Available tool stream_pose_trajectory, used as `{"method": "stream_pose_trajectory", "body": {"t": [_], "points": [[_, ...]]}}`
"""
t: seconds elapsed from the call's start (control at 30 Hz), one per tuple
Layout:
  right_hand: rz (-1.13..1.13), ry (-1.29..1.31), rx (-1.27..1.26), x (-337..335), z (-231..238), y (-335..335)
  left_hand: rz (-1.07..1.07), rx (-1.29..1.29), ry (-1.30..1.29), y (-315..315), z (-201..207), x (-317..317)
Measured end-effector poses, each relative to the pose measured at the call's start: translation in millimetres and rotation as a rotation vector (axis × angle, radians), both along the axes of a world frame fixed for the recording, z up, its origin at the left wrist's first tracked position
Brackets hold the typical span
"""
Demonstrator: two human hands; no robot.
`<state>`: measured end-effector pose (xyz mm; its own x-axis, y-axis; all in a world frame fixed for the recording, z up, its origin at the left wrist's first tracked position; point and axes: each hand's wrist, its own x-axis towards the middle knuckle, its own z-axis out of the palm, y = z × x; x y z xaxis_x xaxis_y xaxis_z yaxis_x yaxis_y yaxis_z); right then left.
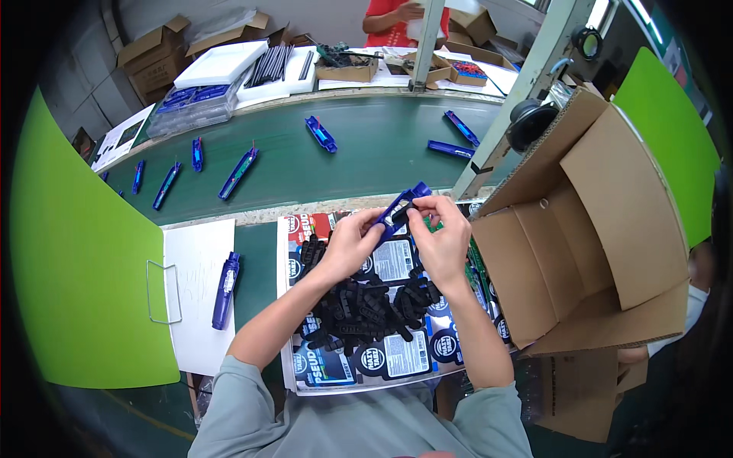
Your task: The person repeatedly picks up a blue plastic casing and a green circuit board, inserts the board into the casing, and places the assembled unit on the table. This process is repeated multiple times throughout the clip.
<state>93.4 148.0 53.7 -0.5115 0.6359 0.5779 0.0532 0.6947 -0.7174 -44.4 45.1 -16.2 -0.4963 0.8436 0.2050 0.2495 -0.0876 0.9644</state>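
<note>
The left hand (353, 241) grasps a blue casing (394, 208) by its lower end, fingers closed round it and covering that part; the casing tilts up to the right, just above the near edge of the conveyor (290, 164); the right hand (444, 235) pinches a small black part (400, 216) against the casing's open side, its fingertips hiding how far the part sits inside; below, black parts lie heaped (366, 309) on a printed sheet (405, 365), too tangled to tell apart; the right forearm partly covers green boards (478, 267) beside an open cardboard box (538, 252); at the far side, a person in red (382, 29) is cut off by the upper edge and partly hidden by a post (426, 46).
</note>
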Motion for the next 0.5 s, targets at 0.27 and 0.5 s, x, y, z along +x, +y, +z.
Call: {"method": "stream_pose_trajectory", "body": {"t": [0.27,0.5], "points": [[-0.193,-0.146,0.367,10,-15,-7,0.089,0.014,-0.061,-4,16,33],[-0.248,-0.088,0.008,15,-12,-8,0.339,0.2,0.334,-10,18,46]]}}
